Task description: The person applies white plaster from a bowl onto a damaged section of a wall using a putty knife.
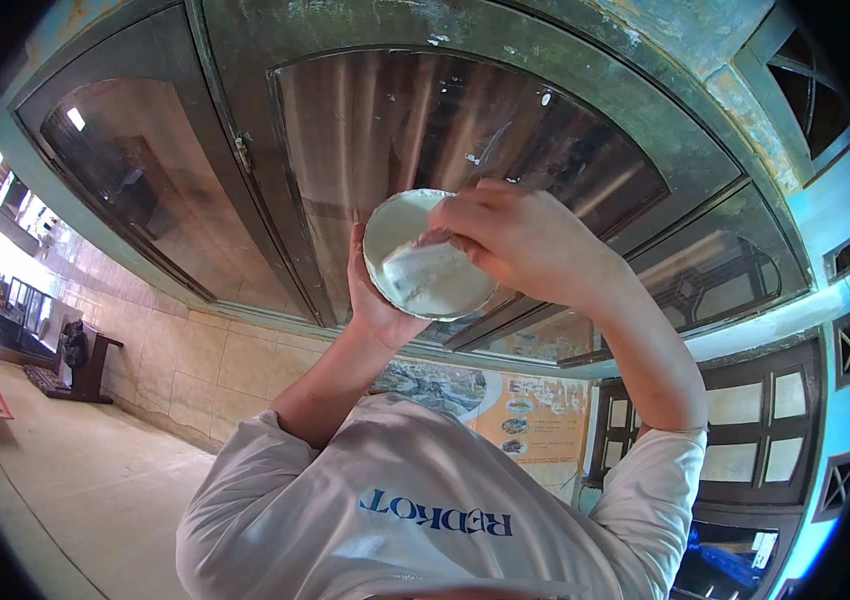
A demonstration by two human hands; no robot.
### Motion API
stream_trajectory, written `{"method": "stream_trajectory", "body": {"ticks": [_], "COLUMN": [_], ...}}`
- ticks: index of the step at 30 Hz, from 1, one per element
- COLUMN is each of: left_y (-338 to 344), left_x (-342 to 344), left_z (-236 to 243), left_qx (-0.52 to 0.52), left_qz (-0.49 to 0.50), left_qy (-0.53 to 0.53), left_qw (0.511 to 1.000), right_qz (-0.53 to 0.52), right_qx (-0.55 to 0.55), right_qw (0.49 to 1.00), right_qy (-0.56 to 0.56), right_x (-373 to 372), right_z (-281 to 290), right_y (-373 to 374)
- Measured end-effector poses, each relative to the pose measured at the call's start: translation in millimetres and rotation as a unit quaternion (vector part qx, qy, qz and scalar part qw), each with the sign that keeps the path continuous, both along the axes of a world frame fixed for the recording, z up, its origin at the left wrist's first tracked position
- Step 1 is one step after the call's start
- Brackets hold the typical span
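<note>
My left hand (382, 312) supports a round white bowl (397, 222) from its left side and below, with the thumb along the rim. Over the bowl's right side, my right hand (525, 240) is closed in a pinch around a pale, whitish piece (423, 266) that dips into the bowl. It looks like a wet cloth, but its exact kind is unclear. Whitish matter lies in the bottom of the bowl, partly hidden by the right hand. Right behind the bowl stands a dark-framed glass window panel (365, 130), its pane marked with white specks.
More dark-framed glass panels (135, 150) flank the middle one. A tiled wall (215, 370) runs beneath them. To the left are a low dark wooden stand (95, 368) and a pale floor (95, 480). An orange poster (545, 425) hangs at lower right, near a brown door (745, 440).
</note>
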State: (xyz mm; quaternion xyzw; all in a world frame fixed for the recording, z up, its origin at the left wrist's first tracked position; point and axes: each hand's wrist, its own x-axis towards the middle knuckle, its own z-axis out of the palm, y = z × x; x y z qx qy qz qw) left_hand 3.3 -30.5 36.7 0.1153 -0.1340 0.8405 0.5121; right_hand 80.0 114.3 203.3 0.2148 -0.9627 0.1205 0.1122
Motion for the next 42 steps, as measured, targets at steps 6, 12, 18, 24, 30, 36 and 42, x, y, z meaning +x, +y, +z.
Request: {"method": "stream_trajectory", "body": {"ticks": [6,12,18,24,30,36,42], "left_y": [2,1,5,8,8,12,13], "left_x": [-8,-19,-25,-26,-27,-21,-16], "left_z": [14,17,30,33,28,25,13], "left_qx": [-0.054,-0.005,-0.056,-0.007,-0.009,-0.03,-0.07], "left_qz": [0.044,0.06,0.089,0.069,0.076,0.066,0.075], "left_qy": [-0.001,0.024,0.021,0.033,0.024,0.018,0.021], "left_qw": [0.998,0.998,0.994,0.997,0.997,0.997,0.994], "right_qz": [-0.062,-0.089,-0.053,-0.038,-0.076,-0.096,-0.12], "right_qx": [-0.174,-0.348,-0.545,-0.657,-0.782,-0.818,-0.845], "right_qw": [0.982,0.927,0.818,0.715,0.596,0.546,0.511], "right_qy": [0.034,0.106,0.173,0.237,0.168,0.151,0.102], "right_x": [-4,-7,-14,-11,-9,-6,-6], "right_z": [22,1,-17,-57,-71,-76,-102], "right_y": [8,22,26,31,28,32,40]}}
